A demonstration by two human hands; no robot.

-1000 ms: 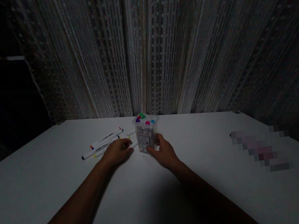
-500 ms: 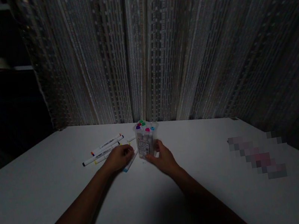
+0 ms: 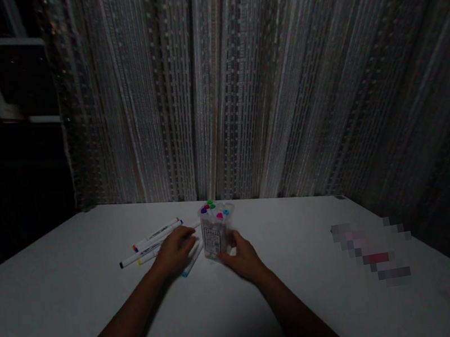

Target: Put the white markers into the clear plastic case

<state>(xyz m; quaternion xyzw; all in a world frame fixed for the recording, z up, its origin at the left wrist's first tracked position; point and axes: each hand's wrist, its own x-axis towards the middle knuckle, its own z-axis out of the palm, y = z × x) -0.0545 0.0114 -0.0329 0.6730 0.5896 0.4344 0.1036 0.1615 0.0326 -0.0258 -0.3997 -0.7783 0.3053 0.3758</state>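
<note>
A clear plastic marker box point(image 3: 215, 237) stands upright on the white table point(image 3: 59, 308), with several coloured marker caps showing at its top. My right hand point(image 3: 241, 257) is wrapped round the box's right side and front. My left hand point(image 3: 175, 250) lies over loose white markers point(image 3: 151, 243) just left of the box, fingers bent down onto them. A blue-tipped marker point(image 3: 189, 264) lies slanted beneath that hand. Whether the left fingers grip one marker is hidden in the dim light.
A patterned curtain point(image 3: 238, 86) hangs behind the table's far edge. A dark window frame point(image 3: 1, 78) is at the upper left. A blurred-out object point(image 3: 373, 253) lies on the table's right side.
The view has tilted up, so hands and box sit lower in the picture. The blue-tipped marker has slid out from near the box towards me under my left hand. My right hand stays on the box.
</note>
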